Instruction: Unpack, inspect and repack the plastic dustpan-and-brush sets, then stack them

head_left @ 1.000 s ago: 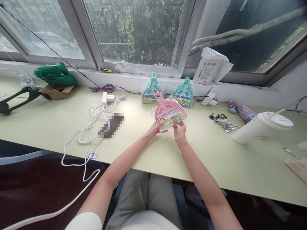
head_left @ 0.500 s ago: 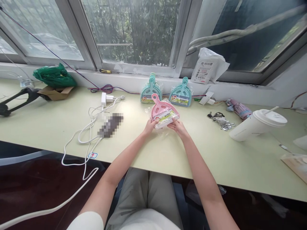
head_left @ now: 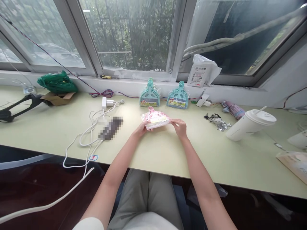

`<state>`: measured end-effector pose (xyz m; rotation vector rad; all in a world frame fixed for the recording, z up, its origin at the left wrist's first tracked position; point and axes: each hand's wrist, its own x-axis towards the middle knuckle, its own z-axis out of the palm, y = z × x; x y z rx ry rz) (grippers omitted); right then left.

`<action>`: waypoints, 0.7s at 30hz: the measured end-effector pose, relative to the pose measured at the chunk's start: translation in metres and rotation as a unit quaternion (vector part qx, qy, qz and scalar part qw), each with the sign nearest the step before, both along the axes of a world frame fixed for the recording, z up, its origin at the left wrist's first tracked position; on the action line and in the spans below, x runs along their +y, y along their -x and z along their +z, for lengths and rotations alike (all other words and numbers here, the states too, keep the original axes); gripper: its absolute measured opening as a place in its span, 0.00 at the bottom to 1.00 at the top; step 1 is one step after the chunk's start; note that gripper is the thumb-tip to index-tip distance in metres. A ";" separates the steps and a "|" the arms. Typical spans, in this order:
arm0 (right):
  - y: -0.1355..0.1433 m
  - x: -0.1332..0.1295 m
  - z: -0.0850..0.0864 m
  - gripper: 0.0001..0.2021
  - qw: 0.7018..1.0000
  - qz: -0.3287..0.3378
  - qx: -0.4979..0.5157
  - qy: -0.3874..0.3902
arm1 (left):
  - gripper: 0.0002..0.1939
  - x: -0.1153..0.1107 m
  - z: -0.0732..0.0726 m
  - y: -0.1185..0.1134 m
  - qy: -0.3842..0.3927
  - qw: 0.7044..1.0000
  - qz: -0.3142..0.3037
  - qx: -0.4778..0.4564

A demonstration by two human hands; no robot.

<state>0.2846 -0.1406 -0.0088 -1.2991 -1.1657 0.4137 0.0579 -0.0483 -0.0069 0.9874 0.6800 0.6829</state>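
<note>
Centrally, on the near side of two teal sets, the pink dustpan [head_left: 159,117] is held over the middle of the worktop [head_left: 158,153]; whether its underside touches the surface cannot be judged. It is tipped well back, so the body appears foreshortened: a low, broad fan with the rounded handle [head_left: 151,109] pointing toward the window and the wide, straight edge toward the person. Pink is clear at the handle and upper rim, but glare bleaches much of the face nearly white. A pale yellow-green label [head_left: 155,120] crosses the lower part; its print is unreadable. The front edge is whitish and slopes up slightly to the right. A clear, crinkled wrapper encloses it. Left hand [head_left: 141,128]: closed on the lower left corner, thumb on top, fingers beneath. Right hand [head_left: 180,128]: thumb and fingertips narrowed to a pinch at the right corner; cannot tell whether on the rim or only the wrapper. Behind, the teal stack [head_left: 150,95] and teal dustpan [head_left: 177,97] stand upright near the wall, apart from each other, handles up, labels facing the person.
</note>
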 end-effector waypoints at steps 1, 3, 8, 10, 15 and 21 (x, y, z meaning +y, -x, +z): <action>0.000 0.000 -0.001 0.02 1.000 -0.012 0.000 -0.003 | 0.30 -0.001 0.000 0.001 -0.004 1.000 -0.012 0.008; -0.001 0.000 -0.002 0.02 0.999 -0.030 -0.005 -0.011 | 0.31 -0.001 0.001 0.002 -0.018 0.999 -0.025 0.009; -0.001 0.003 -0.008 0.03 0.992 -0.092 -0.081 -0.007 | 0.34 -0.005 0.007 0.004 -0.069 0.994 -0.089 0.003; -0.001 0.005 -0.011 0.04 0.980 -0.142 -0.140 -0.013 | 0.34 -0.010 0.012 0.004 -0.083 0.991 -0.106 0.015; 0.000 0.006 -0.012 0.07 0.965 -0.148 -0.207 -0.059 | 0.33 -0.018 0.021 0.003 -0.098 0.988 -0.106 0.050; 0.002 0.005 -0.014 0.08 0.966 -0.091 -0.239 -0.029 | 0.32 -0.012 0.015 0.004 -0.079 0.988 -0.124 0.039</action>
